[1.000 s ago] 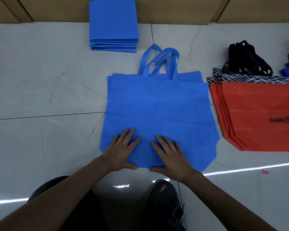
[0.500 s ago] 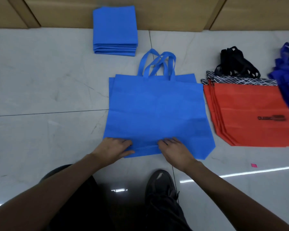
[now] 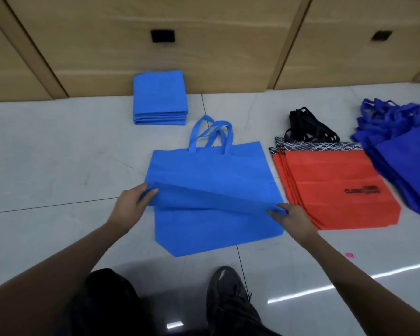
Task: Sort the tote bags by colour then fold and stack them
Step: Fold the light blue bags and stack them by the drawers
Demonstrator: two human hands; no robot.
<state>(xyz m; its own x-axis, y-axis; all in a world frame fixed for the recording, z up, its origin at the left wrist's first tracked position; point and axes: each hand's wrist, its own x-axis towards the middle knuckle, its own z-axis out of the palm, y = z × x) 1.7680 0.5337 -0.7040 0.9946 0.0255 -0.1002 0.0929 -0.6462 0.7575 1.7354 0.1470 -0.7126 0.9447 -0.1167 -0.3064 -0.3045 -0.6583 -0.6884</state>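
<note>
Step in hand: folding a light blue non-woven tote bag (image 3: pixel 209 170), first fold, near edge going up toward the handles. The bag lies flat on the pale tiled floor (image 3: pixel 46 166) right in front of the person, handles pointing away.

Left hand (image 3: pixel 131 204) pinches the raised flap at its left end, thumb on top. Right hand (image 3: pixel 291 217) pinches the right end, fingers curled round the fabric. The flap is lifted off the floor between them. More blue fabric lies flat under it; can't tell if that is the same bag or a second one.

Sorting looks done:
- folded stack of light blue bags (image 3: pixel 159 93) against the wooden cabinet front (image 3: pixel 155 57)
- flat pile of red-orange bags with black handles (image 3: pixel 335 190) just right of the bag being worked on
- unfolded heap of dark blue bags (image 3: pixel 407 161) far right

Next move, judged: carry both corners forward together and lay the edge level with the bag's top. Then tuck the handles, fold again to stack size, and place it on the light blue stack. Uneven hands would skew the crease.
</note>
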